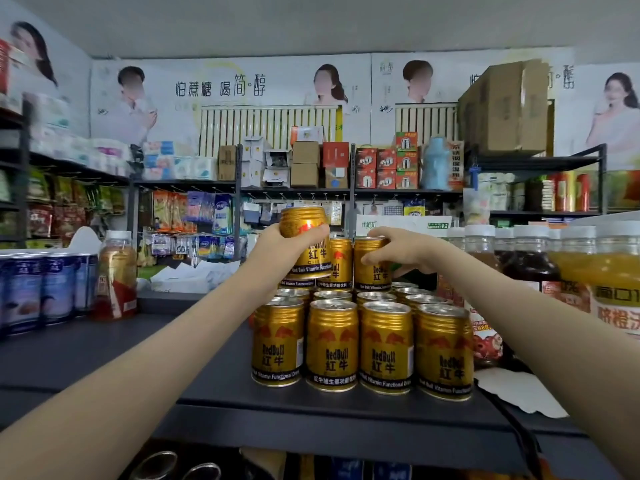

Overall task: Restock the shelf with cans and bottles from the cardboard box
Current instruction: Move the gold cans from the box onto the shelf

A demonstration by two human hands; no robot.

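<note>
Several gold Red Bull cans (332, 344) stand in rows on the dark shelf (214, 386), with a second layer stacked on the back rows. My left hand (277, 245) grips one gold can (306, 237), tilted and lifted above the stack's left side. My right hand (398, 252) holds another gold can (372, 268) from its right side; this one stands upright on the upper layer. A third upper can (339, 263) stands between them. The cardboard box is not in view.
Blue cans (41, 289) and a tea bottle (116, 275) stand at the shelf's left. Juice bottles with white caps (530, 261) crowd the right, an orange one (613, 282) nearest. A white paper (516, 389) lies at the right. Farther shelves hold boxes and packets.
</note>
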